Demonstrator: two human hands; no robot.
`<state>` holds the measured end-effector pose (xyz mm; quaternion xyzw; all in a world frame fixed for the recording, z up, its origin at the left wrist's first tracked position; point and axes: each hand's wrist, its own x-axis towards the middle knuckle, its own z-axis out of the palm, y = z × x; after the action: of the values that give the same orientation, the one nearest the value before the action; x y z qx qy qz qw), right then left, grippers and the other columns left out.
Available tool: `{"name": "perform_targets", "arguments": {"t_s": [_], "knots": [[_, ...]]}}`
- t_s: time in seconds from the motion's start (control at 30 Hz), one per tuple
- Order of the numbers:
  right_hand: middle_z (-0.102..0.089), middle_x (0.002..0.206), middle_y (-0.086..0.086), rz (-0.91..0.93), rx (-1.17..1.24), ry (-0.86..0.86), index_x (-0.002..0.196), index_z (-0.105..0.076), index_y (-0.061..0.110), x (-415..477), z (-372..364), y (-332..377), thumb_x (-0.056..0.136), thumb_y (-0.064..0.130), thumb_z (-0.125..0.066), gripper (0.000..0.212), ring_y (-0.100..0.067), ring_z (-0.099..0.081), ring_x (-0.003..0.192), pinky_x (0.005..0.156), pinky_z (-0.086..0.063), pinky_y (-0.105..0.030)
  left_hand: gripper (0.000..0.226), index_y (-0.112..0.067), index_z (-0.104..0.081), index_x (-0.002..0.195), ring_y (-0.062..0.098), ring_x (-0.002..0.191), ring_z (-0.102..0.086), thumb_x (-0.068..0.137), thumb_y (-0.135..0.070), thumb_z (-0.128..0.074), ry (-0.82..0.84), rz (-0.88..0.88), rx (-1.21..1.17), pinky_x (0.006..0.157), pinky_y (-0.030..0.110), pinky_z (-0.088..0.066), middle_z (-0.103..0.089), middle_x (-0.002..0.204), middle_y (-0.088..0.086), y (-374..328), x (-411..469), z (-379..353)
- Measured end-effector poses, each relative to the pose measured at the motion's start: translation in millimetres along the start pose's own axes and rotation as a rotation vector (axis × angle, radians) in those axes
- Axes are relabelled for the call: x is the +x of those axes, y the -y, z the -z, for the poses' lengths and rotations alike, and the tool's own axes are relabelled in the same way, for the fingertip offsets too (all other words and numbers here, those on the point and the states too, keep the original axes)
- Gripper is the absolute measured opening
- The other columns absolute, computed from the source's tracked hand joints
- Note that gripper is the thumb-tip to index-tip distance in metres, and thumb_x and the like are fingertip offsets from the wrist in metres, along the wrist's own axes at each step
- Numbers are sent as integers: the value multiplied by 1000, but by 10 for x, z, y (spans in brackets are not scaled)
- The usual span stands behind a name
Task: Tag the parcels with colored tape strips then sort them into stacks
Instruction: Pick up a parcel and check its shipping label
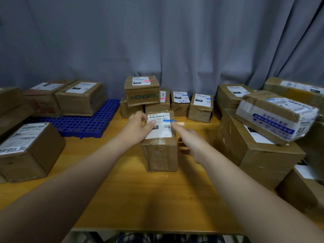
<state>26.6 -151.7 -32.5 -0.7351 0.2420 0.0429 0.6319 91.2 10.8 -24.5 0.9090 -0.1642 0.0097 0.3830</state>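
Parcel (160, 149) at frame centre on the table (140, 199), blue tape strip (169, 120) on its label (159, 133); left hand (138, 125) grips its top. Boxes (142, 90) crowd behind and both sides. Right hand (191, 144) is blurred, forefinger towards the strip; grip unclear.

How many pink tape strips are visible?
2: one on the HENGPI box at the back, one on the parcel tucked behind its right side. Others may be hidden.
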Motion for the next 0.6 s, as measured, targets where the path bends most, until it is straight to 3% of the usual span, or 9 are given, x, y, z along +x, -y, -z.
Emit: {"name": "perform_targets", "arguments": {"t_s": [0.07,0.13,0.23,0.3,0.37,0.43,0.53,0.6], "knots": [[-62,111,4,1,45,85,134,-46,21,-81,-72,-124,82,50,-67,63,-10,-57,93,71,-44,-26,41,-16,-45,121,2,74,-58,92,-43,-54,108,113,-233,57,15,-43,-60,98,-1,11,-197,-20],[-62,109,8,50,90,115,137,-43,29,-95,-147,-229,80,47,-70,65,-4,-56,89,63,-40,-23,45,-21,-42,130,2,73,-61,91,-39,-57,138,148,-401,51,12,-45,-60,94,-4,26,-337,-46],[-56,129,13,218,227,123,143,-31,48,-3,-194,-239,80,45,-70,73,1,-53,102,73,-42,-20,48,-26,-39,136,-2,91,-57,92,-26,-59,63,22,-481,61,3,-44,-54,113,-10,-52,-335,-40],[-51,136,15,330,301,73,138,-30,59,82,-187,-110,75,50,-71,76,-3,-51,114,88,-45,-27,49,-28,-37,134,-9,93,-54,92,-18,-59,55,-89,-517,67,1,-43,-49,114,-19,-192,-202,24],[-47,140,12,403,353,-49,132,-34,62,218,-148,97,63,58,-72,78,-10,-48,122,101,-43,-42,53,-26,-34,137,-14,99,-53,91,-17,-60,68,-215,-515,77,3,-43,-48,120,-20,-351,40,101],[-47,139,9,433,425,-137,134,-40,54,408,-71,356,57,61,-70,83,-13,-49,122,102,-43,-46,54,-20,-29,142,-8,109,-52,95,-26,-54,52,-267,-508,90,10,-42,-50,130,-11,-472,399,153],[-50,136,7,377,515,-160,137,-41,45,737,62,741,57,59,-71,86,-16,-52,116,98,-45,-47,49,-17,-28,146,11,123,-46,101,-35,-37,-94,-228,-301,96,18,-33,-49,136,-2,-505,977,233],[-50,134,6,308,492,-144,140,-38,40,942,117,942,70,53,-70,78,-17,-51,110,95,-43,-47,49,-18,-31,145,23,130,-40,100,-36,-40,-166,-224,173,103,30,-32,-42,145,5,-282,1340,276]]}}
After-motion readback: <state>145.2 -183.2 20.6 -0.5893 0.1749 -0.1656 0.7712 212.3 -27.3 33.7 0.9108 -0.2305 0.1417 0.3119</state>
